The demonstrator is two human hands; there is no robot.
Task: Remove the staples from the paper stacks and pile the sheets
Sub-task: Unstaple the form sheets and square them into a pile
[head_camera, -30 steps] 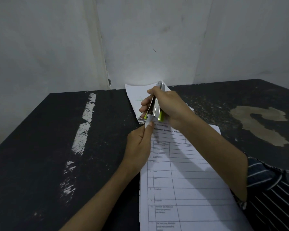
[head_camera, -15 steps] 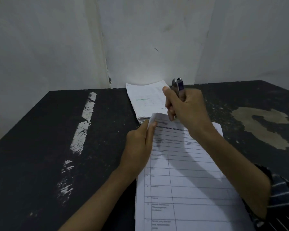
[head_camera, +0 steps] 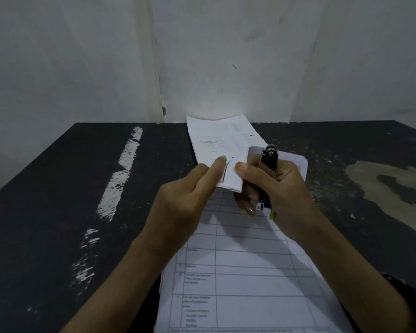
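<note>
Both hands at the top sheet (head_camera: pixel 233 175), its far corner curled up.
Left hand (head_camera: pixel 185 207) pinches that corner; right hand (head_camera: pixel 283 195) grips a stapler (head_camera: pixel 269 162), thumb on the paper. Stack (head_camera: pixel 250 272) at the table (head_camera: pixel 58 212) near edge, pile (head_camera: pixel 216 138) at far edge. Light, floppy, likely tears easily: hold by the corner.

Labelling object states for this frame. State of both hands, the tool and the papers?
left hand: pinches the top sheet's lifted corner
right hand: grips the stapler, thumb on that same corner
stapler: held upright in the fist
top sheet: far corner folded back
near stack: flat on the table
far pile: flat at the table's far edge
table: dark, paint scuffed
</note>
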